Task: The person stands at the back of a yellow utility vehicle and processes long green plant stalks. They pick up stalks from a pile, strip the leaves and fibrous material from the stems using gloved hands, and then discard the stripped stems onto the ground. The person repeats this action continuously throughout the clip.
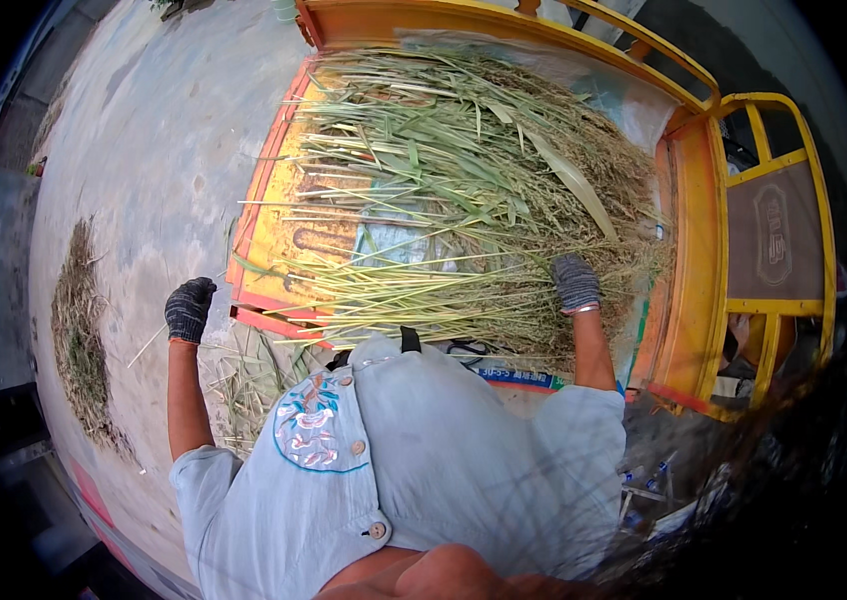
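A thick layer of cut stalks [424, 190] with green leaves and brownish seed heads [604, 190] lies across the yellow cargo bed [319, 165]. Off the bed's left edge is my left hand [190, 310], in a dark knitted glove. Its fingers are curled closed, and a thin pale stalk [149, 343] sticks out beside them toward the ground. My right hand [576, 283], gloved alike, rests among the seed heads at the near right of the layer. Its fingers curl down onto the stalks there, their tips hidden.
Orange-yellow rails [634, 45] bound the far side, and a yellow frame with a brown panel [779, 225] stands at the right. On the concrete ground [154, 150], a strip of dried plants [84, 335] lies far left. Loose leaves [249, 385] lie beside the bed's near left corner.
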{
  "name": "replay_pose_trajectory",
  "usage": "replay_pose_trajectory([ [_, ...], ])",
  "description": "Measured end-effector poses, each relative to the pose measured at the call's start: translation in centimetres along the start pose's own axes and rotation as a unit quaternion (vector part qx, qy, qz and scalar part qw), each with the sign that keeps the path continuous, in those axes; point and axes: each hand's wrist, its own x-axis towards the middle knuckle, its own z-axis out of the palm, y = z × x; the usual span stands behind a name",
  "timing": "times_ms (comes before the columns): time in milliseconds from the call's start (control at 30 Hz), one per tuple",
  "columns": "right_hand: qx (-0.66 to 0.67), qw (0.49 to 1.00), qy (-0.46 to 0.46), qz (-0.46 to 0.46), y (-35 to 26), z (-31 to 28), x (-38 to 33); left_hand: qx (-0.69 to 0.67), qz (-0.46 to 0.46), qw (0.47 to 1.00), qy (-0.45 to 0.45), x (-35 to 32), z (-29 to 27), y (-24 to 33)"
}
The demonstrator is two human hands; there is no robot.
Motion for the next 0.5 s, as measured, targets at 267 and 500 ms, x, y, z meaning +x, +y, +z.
replay_pose_trajectory([
  [267, 0.036, 0.999, -0.003, -0.008, -4.1, 0.3, 0.7, 0.276, -0.393, 0.864, -0.154, -6.4, -3.0, -3.1],
  [500, 0.077, 0.985, 0.144, -0.046, -14.7, -3.8, 4.0, -0.633, -0.217, 0.725, -0.166, 1.5, 9.7, 21.2],
])
